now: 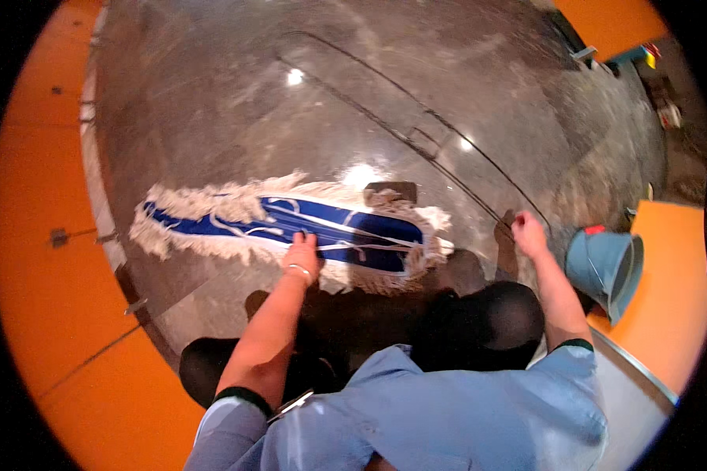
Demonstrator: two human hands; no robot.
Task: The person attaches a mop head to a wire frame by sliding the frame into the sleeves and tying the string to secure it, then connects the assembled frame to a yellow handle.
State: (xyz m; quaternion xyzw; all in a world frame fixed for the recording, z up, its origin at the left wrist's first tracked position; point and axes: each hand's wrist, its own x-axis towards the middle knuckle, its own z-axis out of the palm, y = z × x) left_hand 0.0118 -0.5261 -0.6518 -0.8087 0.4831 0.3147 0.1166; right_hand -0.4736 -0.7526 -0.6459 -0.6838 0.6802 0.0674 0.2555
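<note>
**Left hand on the flat dust mop, right hand on the polished floor**

We see a long flat dust mop head [291, 228], blue fabric on top with a thick fringe of cream cotton yarn all round, lying on the glossy grey stone floor [212, 102] in the middle of the scene. It runs from the left to just right of centre, slightly slanted, with thin white ties crossing its blue cover.

Our left hand [301, 255] rests on the near edge of the blue cover, fingers spread downward and pressing on the cloth; we cannot tell whether they pinch one of the ties. A pale band sits at that wrist. Our right hand [528, 234] is well apart from the mop, to its right, open and planted flat on the floor beside a thin dark groove [416, 133] that crosses the stone diagonally toward the far side.

A small brownish flat piece [390, 191] lies at the far edge of the fringe, touching it. To the right of the right hand a light blue plastic bucket [605, 267] with a red fitting lies tipped on its side against an orange wall panel [672, 298]. Another orange wall [47, 259] bounds the floor on the left. Both forearms come out of light blue short sleeves [448, 408] with dark cuffs.
</note>
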